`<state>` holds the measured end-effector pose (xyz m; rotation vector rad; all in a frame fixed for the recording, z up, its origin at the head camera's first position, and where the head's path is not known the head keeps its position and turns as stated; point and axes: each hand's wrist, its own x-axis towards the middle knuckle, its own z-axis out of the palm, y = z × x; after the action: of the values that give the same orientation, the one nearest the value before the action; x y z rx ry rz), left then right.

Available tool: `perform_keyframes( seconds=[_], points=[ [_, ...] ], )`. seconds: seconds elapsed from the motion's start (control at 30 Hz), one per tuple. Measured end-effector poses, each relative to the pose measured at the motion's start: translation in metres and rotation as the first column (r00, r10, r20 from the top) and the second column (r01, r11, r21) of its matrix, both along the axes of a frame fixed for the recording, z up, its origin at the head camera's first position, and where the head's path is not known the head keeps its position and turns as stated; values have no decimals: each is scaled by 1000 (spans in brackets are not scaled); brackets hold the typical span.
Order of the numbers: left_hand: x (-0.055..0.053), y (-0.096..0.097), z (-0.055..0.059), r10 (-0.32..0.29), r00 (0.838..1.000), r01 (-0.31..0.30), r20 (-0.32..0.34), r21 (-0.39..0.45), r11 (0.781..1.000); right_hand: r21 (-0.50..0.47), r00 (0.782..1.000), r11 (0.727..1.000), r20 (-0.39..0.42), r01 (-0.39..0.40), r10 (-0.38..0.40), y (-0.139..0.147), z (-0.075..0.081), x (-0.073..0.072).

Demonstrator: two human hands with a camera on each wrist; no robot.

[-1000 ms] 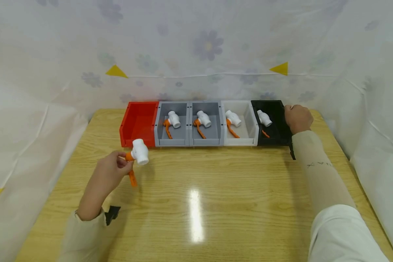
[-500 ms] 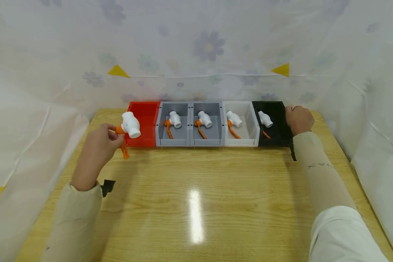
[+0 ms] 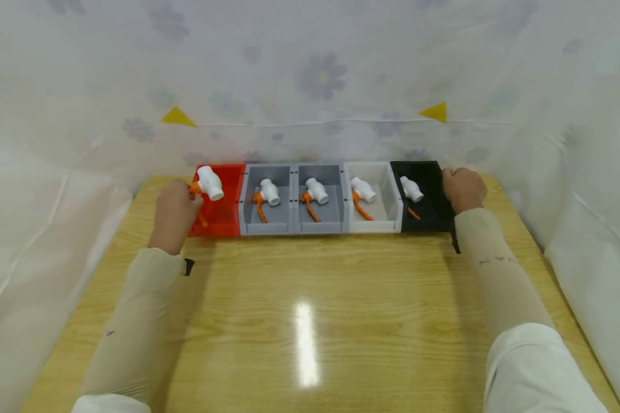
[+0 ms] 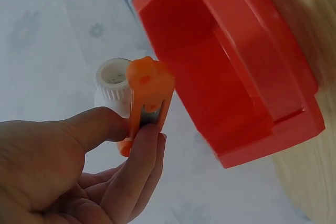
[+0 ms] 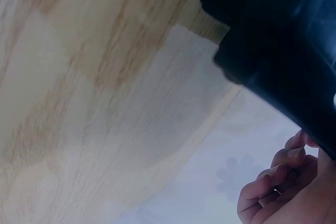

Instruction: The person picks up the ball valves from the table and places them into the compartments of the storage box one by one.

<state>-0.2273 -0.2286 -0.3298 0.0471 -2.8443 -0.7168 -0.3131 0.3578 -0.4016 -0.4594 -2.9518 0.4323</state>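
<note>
My left hand [image 3: 174, 213] pinches the orange handle of a white ball valve [image 3: 210, 183], holding it above the left part of the red bin [image 3: 229, 213]. In the left wrist view, thumb and fingers close on the orange handle [image 4: 150, 85], and the white body shows partly behind it; the red bin lies to the right. My right hand [image 3: 465, 190] is at the right wall of the black bin [image 3: 427, 225]. The right wrist view shows its curled fingers [image 5: 262, 184] at the edge of that bin, with the fingertips partly hidden.
Two grey bins [image 3: 268, 228] and a white bin [image 3: 376, 225] stand between the red and black ones in a row. Each of these holds a white valve [image 3: 317, 191] with an orange handle, as does the black bin. A wooden table [image 3: 310, 275] lies in front; a flowered sheet [image 3: 289, 69] hangs behind.
My left hand has carried the ball valve forward, from in front of the red bin to above it. The right hand has stayed at the black bin.
</note>
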Motion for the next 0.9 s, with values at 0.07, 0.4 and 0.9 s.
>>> perform_keyframes(
  seconds=[0.07, 0.4, 0.9],
  points=[
    [-6, 1, -4, -1, 1000, 2, 7, -30, 1000, -1, 1000, 1000, 0, -1, 1, -1, 0, 0],
    [-28, 10, -26, -21, 1000, 22, 6, -177, 984, 3, 1000, 1000, 8, 18, -18, -2, 1, 0],
    [-52, 14, -48, 52, 997, -34, 54, -293, 956, -6, 1000, 1000, 24, 6, -6, -2, 2, 2]
  ],
)
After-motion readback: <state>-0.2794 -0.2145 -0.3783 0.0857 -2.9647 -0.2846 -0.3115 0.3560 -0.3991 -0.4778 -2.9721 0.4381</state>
